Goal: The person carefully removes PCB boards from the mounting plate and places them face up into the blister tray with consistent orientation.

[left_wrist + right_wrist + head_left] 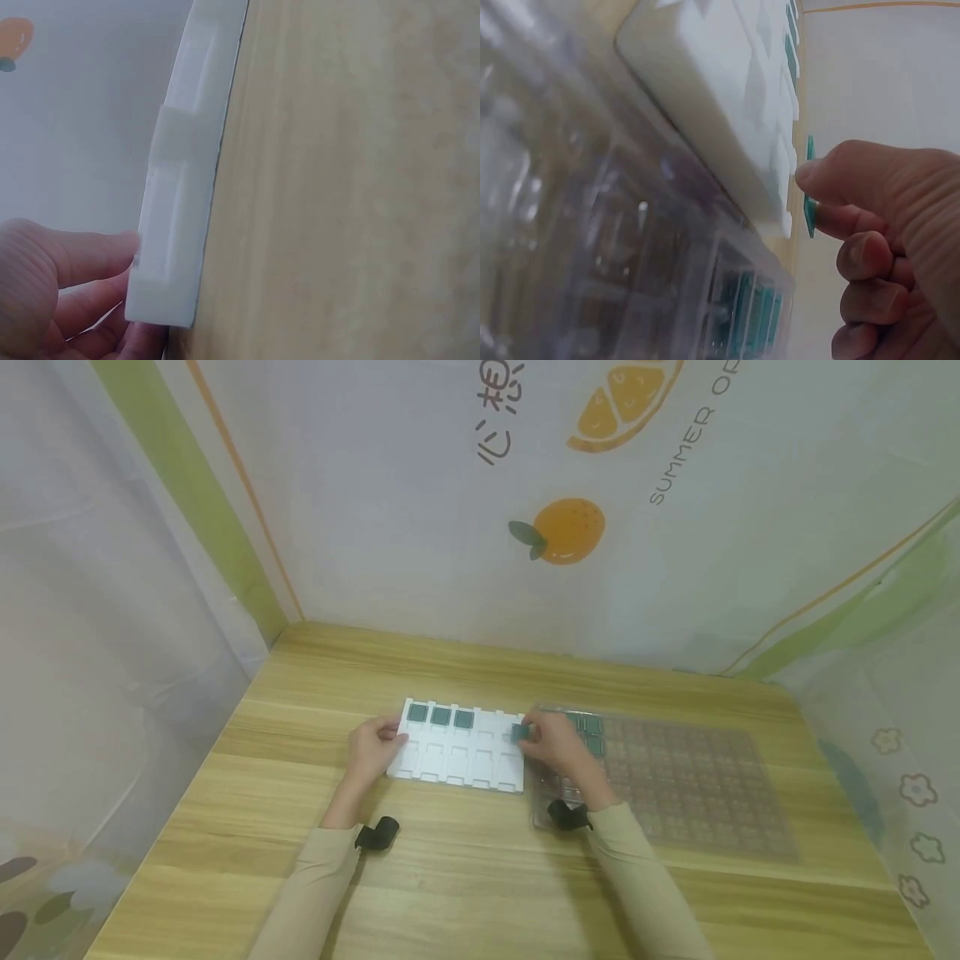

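A white tray (459,758) with rows of shallow pockets lies on the table in the head view. Three thin green square plates (441,716) sit in its far row, toward the left. My left hand (372,750) grips the tray's left end; in the left wrist view the thumb (97,256) is on its top edge, fingers below. Between thumb and fingers, my right hand (558,743) pinches another green square plate (810,214) above the tray's far right corner. That plate stands edge-on in the right wrist view, raised over the white tray (712,112).
Right of the white tray lies a clear plastic tray (697,785) with many compartments, partly under my right hand and forearm. Several green plates (595,745) stay in its far left compartments. A printed curtain (405,527) hangs behind the wooden table (450,877).
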Motion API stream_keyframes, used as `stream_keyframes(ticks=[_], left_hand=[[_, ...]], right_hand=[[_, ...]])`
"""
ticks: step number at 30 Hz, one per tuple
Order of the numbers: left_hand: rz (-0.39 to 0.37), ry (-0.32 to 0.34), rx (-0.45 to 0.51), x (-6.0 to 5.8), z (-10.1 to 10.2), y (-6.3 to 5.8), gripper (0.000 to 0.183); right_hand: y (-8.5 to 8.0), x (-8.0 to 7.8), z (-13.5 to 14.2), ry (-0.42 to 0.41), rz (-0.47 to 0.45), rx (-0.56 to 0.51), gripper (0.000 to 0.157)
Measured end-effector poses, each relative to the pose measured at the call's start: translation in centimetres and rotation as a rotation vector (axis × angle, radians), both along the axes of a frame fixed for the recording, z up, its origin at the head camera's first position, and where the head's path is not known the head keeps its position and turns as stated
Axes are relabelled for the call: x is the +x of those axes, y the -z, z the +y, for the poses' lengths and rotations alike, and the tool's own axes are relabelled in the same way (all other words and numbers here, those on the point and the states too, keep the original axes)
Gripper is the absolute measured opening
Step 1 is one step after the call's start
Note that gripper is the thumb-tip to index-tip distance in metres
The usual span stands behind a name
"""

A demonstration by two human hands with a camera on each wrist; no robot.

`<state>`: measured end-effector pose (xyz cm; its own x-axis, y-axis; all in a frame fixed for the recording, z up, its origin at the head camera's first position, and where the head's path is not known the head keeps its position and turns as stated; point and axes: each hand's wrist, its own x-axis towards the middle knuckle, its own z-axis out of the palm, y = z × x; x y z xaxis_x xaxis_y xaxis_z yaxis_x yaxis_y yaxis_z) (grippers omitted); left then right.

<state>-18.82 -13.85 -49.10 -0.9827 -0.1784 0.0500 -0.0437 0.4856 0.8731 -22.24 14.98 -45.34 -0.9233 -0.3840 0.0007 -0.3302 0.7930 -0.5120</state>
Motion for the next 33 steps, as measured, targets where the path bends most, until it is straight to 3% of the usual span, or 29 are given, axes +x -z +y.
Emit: stream_keyframes(ticks=[8, 18, 33], left_hand=[[0.001, 0.001, 0.006, 0.0, 0.0, 0.0, 0.029], [-0.023, -0.002, 0.005, 0.0, 0.0, 0.0, 0.030], [-0.015, -0.004, 0.018, 0.0, 0.0, 0.1, 0.030]], right_hand=[[0.1, 0.2, 1.1, -0.012, 0.005, 0.016, 0.023], [0.1, 0.9, 2.4, 0.007, -0.028, 0.023, 0.032], [1.0, 1.7, 4.2, -0.009, 0.049, 0.046, 0.029]])
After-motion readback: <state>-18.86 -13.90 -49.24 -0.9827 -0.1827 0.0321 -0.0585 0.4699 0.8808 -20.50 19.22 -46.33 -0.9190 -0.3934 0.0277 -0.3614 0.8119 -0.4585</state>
